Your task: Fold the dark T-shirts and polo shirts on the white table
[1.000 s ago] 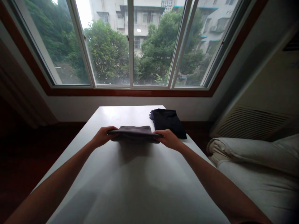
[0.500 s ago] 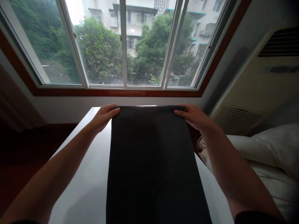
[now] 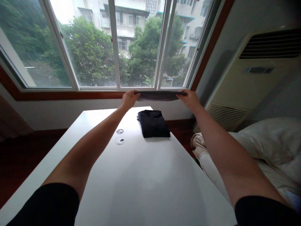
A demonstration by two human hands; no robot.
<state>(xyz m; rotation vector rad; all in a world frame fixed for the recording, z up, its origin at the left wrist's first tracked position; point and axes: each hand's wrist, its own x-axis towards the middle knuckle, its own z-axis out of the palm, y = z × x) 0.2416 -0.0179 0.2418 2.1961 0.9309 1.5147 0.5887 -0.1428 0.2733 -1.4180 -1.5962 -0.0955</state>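
A dark grey cloth garment, its exact kind unclear, is stretched between my two hands beyond the far end of the table. My left hand pinches its left top corner, thumb on the near side. The right top corner is gripped by my right hand in the same way. Both arms reach far forward, and the cloth looks swung up and foreshortened, slightly blurred. Below it, a folded black garment lies on the white table near its far right corner.
Two round metal-rimmed fittings are set in the tabletop left of the folded garment. A window fills the wall ahead. To the right stand a cream air conditioner and a pale, bulky cover beside the table's edge.
The cloth no longer hangs in front of me over the table; my hands have carried it up and away, closer together. The folded black garment and table fittings have come into view.
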